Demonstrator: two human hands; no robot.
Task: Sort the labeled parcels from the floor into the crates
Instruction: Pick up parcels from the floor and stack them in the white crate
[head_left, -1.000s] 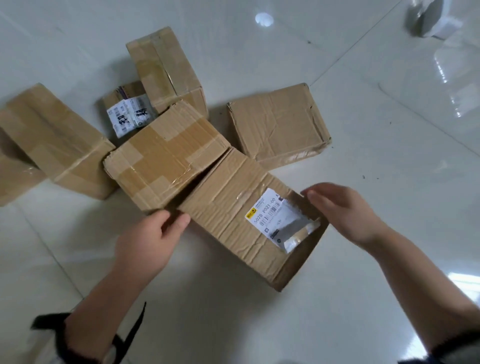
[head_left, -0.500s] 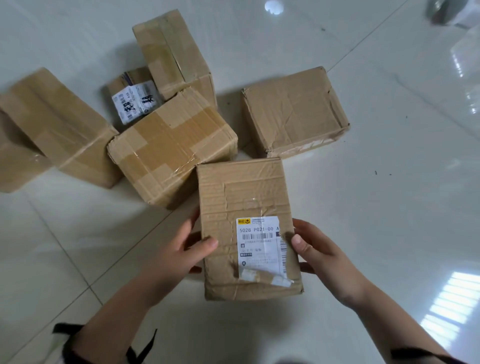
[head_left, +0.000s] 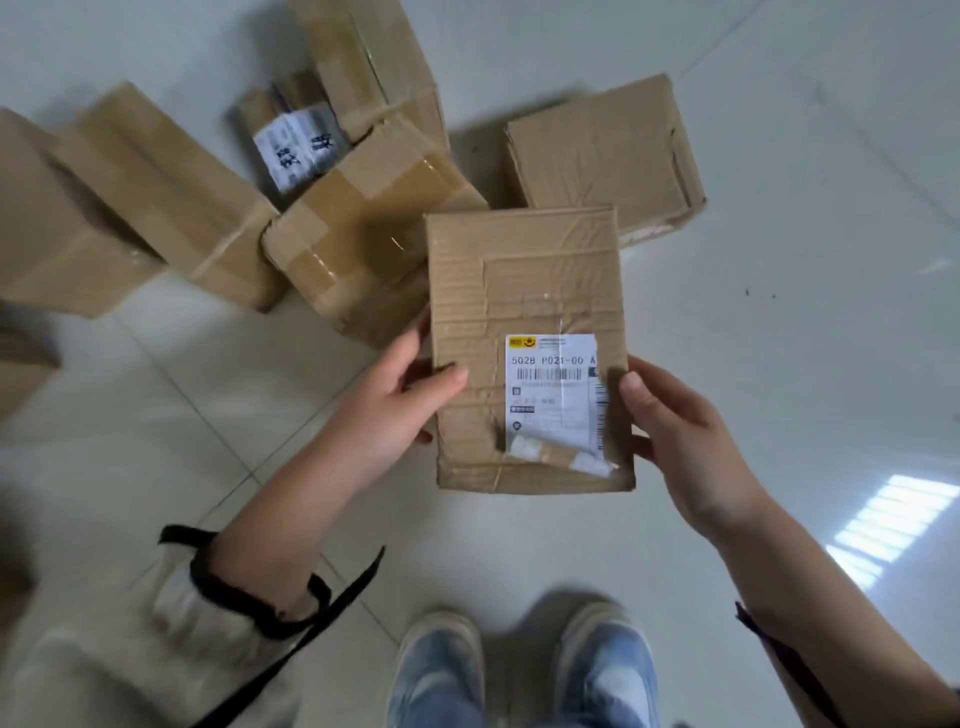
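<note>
A brown cardboard parcel (head_left: 524, 291) with a white barcode label (head_left: 553, 395) reading 502B P021-00 is held up above the floor, label facing me. My left hand (head_left: 395, 400) grips its left edge, thumb on top. My right hand (head_left: 680, 441) grips its right edge beside the label. Several more cardboard parcels lie on the floor behind it: a taped one (head_left: 358, 228) just to the left, one at the back right (head_left: 602, 150), and a small one with a white label (head_left: 296, 145).
Larger taped boxes (head_left: 161, 197) lie at the left on the pale tiled floor (head_left: 805, 338). My two shoes (head_left: 519, 670) stand at the bottom centre. No crate is in view.
Both hands took hold of the labelled parcel, turned it so the label faces me and lifted it off the floor. The view tilted down, bringing my shoes into sight.
</note>
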